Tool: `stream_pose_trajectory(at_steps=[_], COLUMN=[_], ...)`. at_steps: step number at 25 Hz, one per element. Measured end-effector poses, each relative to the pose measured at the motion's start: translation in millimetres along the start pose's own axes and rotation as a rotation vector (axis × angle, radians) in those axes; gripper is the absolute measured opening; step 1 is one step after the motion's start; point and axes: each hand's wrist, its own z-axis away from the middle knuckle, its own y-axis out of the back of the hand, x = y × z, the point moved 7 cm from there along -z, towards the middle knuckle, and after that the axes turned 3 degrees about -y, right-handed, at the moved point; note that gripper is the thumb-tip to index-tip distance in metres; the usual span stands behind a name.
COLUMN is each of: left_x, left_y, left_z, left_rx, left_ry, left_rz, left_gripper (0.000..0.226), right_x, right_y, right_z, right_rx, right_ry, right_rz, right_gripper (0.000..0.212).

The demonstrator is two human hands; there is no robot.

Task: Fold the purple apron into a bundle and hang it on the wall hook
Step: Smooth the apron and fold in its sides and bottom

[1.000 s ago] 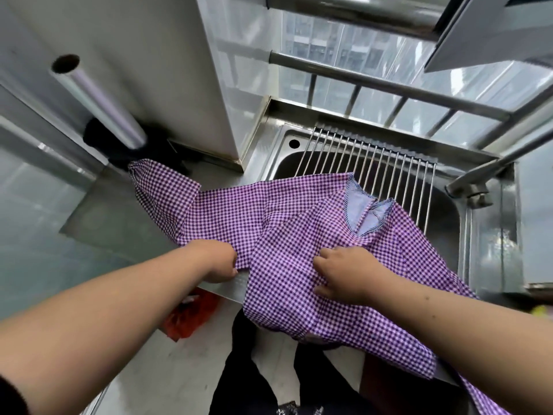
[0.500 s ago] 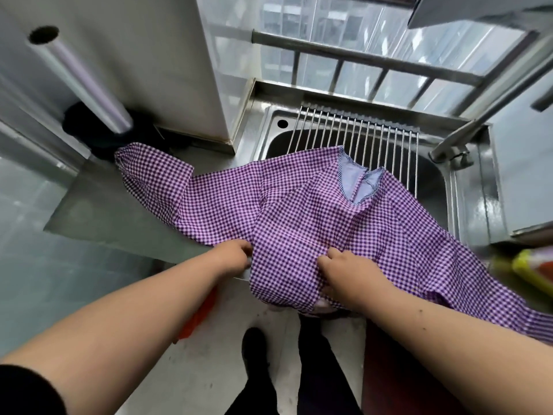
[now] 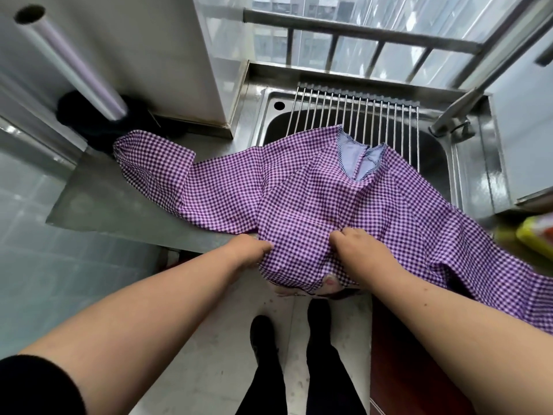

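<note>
The purple apron [image 3: 323, 202] lay spread over the steel desk [image 3: 98, 205] and across the front of the sink [image 3: 443, 163], its neckline toward the window and one sleeve trailing left. At its near edge, the left hand [image 3: 250, 250] had its fingers [image 3: 264, 246] curled, pinching the fabric, and the right hand [image 3: 357, 250] gripped a fold with bent fingers. A wire rack [image 3: 356, 112] spanned the sink behind the apron; whether the basin held anything could not be told.

One purple apron [image 3: 299, 193], two hands [image 3: 250, 250] [image 3: 356, 250], one sink [image 3: 269, 115], one faucet [image 3: 454, 115], perhaps one yellow bottle [image 3: 535, 235]
</note>
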Motion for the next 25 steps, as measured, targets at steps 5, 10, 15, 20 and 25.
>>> stream_pose_trajectory(at_steps=[5, 10, 15, 20, 25], left_x=[9, 14, 22, 13, 16], left_y=[-5, -25, -22, 35, 65], left_z=[17, 26, 36, 30, 45], left_rx=[-0.092, -0.314, -0.304, -0.016, 0.079], left_ry=[-0.133, -0.048, -0.083, -0.155, -0.299], left_rz=[0.071, 0.538, 0.508, -0.087, -0.001], left_gripper=[0.049, 0.040, 0.017, 0.019, 0.025], right_x=[5, 7, 9, 12, 14], right_y=[-2, -1, -3, -4, -2], right_z=[2, -2, -4, -6, -7], right_rx=[0.013, 0.033, 0.017, -0.026, -0.016], right_ry=[-0.006, -0.049, -0.056, -0.058, -0.042], right_rz=[-0.031, -0.061, -0.070, -0.075, -0.087], right_gripper=[0.021, 0.015, 0.021, 0.018, 0.019])
